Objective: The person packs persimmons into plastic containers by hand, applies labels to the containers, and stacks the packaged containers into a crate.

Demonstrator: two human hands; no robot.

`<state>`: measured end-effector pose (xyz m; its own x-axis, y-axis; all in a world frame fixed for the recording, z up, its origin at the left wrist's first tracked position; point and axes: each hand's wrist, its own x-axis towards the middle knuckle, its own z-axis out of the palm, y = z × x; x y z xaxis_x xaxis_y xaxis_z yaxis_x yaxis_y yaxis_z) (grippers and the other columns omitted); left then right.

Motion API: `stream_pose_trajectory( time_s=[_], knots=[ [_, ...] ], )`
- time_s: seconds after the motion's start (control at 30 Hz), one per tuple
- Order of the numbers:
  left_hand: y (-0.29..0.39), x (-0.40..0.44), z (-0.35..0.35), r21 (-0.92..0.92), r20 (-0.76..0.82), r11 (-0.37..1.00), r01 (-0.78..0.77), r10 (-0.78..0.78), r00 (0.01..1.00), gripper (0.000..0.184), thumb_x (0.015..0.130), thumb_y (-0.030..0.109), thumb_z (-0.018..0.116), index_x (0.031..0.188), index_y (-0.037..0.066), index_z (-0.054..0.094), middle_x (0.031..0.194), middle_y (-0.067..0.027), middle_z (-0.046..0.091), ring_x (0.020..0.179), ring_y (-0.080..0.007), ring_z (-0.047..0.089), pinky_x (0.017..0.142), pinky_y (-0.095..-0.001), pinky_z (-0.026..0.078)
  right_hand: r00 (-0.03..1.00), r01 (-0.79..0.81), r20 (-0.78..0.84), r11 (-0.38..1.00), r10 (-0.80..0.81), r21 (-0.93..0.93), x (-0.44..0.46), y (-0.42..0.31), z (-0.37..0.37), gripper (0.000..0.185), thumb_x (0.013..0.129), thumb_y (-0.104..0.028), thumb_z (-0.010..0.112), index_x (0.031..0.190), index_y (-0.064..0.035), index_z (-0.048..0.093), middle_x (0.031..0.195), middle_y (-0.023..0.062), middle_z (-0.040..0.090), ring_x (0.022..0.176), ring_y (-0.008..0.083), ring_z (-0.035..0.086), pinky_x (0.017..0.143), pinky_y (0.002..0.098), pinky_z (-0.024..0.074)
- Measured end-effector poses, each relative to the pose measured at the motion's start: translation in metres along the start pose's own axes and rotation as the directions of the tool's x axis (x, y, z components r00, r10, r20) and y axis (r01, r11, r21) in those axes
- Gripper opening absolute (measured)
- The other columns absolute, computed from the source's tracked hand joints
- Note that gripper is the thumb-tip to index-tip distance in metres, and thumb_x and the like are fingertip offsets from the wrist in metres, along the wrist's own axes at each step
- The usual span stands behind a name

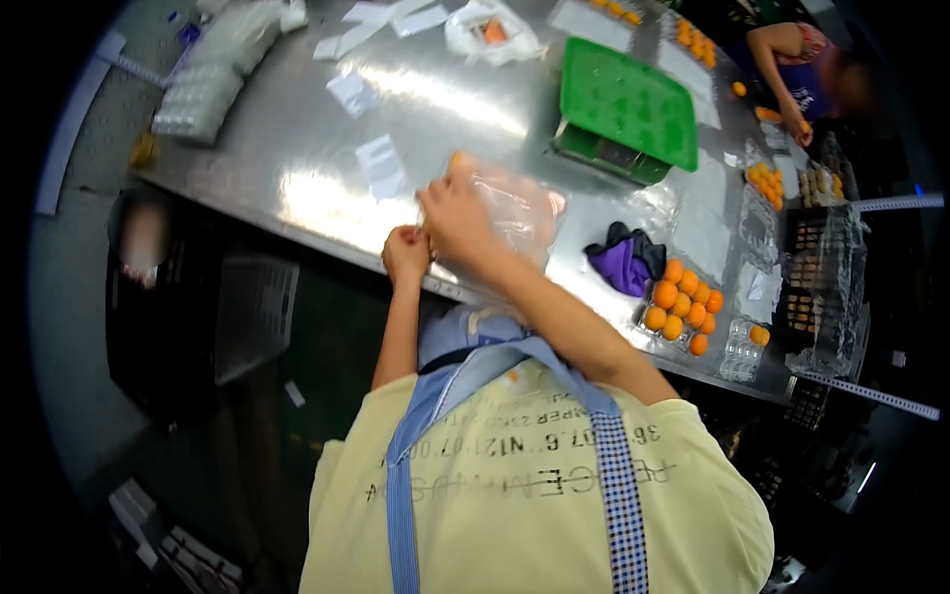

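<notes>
A clear plastic bag (520, 208) with pale orange-pink contents lies at the front edge of the metal table. My left hand (406, 253) is closed in a pinch at the bag's left end, just over the table edge. My right hand (457, 220) lies across the left part of the bag, its fingers bent onto it beside my left hand. What is between the fingertips is too small to make out. A purple and black cloth (628, 259) is right of the bag, beside a clear tray of orange fruits (683, 305).
A green lid (628, 104) rests on a container behind the bag. Stacked clear trays (203, 94) stand at the back left. White papers (381, 166) and a white bag (492, 32) lie on the metal table (287, 129). At the far right another person (792, 79) handles fruit.
</notes>
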<state>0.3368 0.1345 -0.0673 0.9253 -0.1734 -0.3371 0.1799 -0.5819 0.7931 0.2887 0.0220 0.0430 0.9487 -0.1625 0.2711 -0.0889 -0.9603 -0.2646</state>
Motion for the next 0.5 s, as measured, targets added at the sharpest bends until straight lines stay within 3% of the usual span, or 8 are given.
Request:
stream_pose_trajectory(
  time_s=[0.03, 0.13, 0.23, 0.27, 0.33, 0.4, 0.5],
  knots=[
    [-0.022, 0.01, 0.012, -0.086, -0.027, 0.996, -0.026, 0.023, 0.999, 0.015, 0.079, 0.016, 0.065, 0.088, 0.004, 0.065, 0.077, -0.0097, 0.068, 0.07, -0.0226, 0.066, 0.067, -0.0358, 0.052, 0.999, -0.042, -0.008, 0.996, 0.043, 0.074, 0.007, 0.004, -0.014, 0.041, 0.064, -0.017, 0.07, 0.103, -0.008, 0.062, 0.102, 0.0116, 0.059, 0.106, 0.0343, 0.05, 0.085, 0.0474, 0.0471],
    [0.015, -0.012, -0.009, -0.319, 0.161, 0.938, 0.135, -0.087, 0.983, 0.019, 0.081, 0.012, 0.065, 0.095, 0.0, 0.061, 0.071, -0.0105, 0.065, 0.059, -0.0227, 0.064, 0.061, -0.0357, 0.053, 0.999, -0.018, -0.044, 0.988, 0.026, 0.155, 0.012, 0.016, -0.055, 0.039, 0.065, -0.013, 0.068, 0.104, -0.0099, 0.061, 0.099, 0.0095, 0.06, 0.103, 0.0313, 0.052, 0.075, 0.0402, 0.0513],
    [0.02, -0.007, -0.026, -0.217, 0.387, 0.942, 0.257, -0.159, 0.908, 0.034, 0.078, 0.008, 0.068, 0.108, 0.0, 0.055, 0.088, -0.0158, 0.066, 0.079, -0.0284, 0.066, 0.074, -0.0389, 0.054, 0.996, -0.067, -0.048, 0.968, 0.081, 0.242, 0.018, 0.029, -0.073, 0.035, 0.07, -0.006, 0.061, 0.105, -0.0073, 0.062, 0.098, 0.0126, 0.06, 0.095, 0.0329, 0.055, 0.082, 0.0409, 0.0468],
    [0.023, -0.006, -0.029, -0.077, 0.3, 0.994, 0.08, -0.053, 0.952, 0.041, 0.077, 0.007, 0.068, 0.114, 0.001, 0.053, 0.095, -0.0168, 0.064, 0.087, -0.0298, 0.063, 0.08, -0.0399, 0.052, 0.998, -0.055, -0.022, 0.965, 0.062, 0.257, 0.019, 0.034, -0.077, 0.036, 0.07, -0.007, 0.062, 0.106, -0.0071, 0.062, 0.097, 0.0128, 0.061, 0.095, 0.0327, 0.055, 0.082, 0.0405, 0.0468],
    [0.044, -0.008, -0.044, 0.242, 0.182, 0.939, -0.243, 0.202, 0.962, 0.054, 0.075, 0.005, 0.068, 0.125, 0.003, 0.047, 0.11, -0.0188, 0.06, 0.105, -0.0326, 0.058, 0.091, -0.0418, 0.048, 0.999, -0.032, 0.033, 0.958, 0.023, 0.286, 0.02, 0.039, -0.083, 0.039, 0.069, -0.009, 0.064, 0.108, -0.0068, 0.061, 0.096, 0.0132, 0.061, 0.094, 0.0325, 0.056, 0.083, 0.0399, 0.0467],
    [0.081, -0.013, -0.046, 0.093, 0.153, 0.811, -0.578, 0.562, 0.813, 0.074, 0.071, 0.003, 0.068, 0.138, 0.007, 0.036, 0.123, -0.017, 0.054, 0.121, -0.034, 0.046, 0.102, -0.042, 0.039, 0.998, -0.023, 0.068, 0.967, 0.006, 0.255, 0.019, 0.035, -0.081, 0.043, 0.069, -0.012, 0.066, 0.111, -0.006, 0.059, 0.098, 0.0134, 0.061, 0.097, 0.0324, 0.056, 0.083, 0.0396, 0.0469],
    [0.119, -0.003, -0.025, -0.037, 0.076, 0.549, -0.835, 0.835, 0.545, 0.081, 0.065, 0.004, 0.071, 0.139, 0.008, 0.039, 0.121, -0.0126, 0.057, 0.115, -0.0311, 0.052, 0.1, -0.0388, 0.041, 0.996, -0.025, 0.085, 0.956, 0.0, 0.291, 0.015, 0.034, -0.074, 0.051, 0.07, -0.016, 0.068, 0.118, -0.0048, 0.055, 0.104, 0.0146, 0.061, 0.102, 0.0326, 0.056, 0.085, 0.0383, 0.0468]
  ],
)
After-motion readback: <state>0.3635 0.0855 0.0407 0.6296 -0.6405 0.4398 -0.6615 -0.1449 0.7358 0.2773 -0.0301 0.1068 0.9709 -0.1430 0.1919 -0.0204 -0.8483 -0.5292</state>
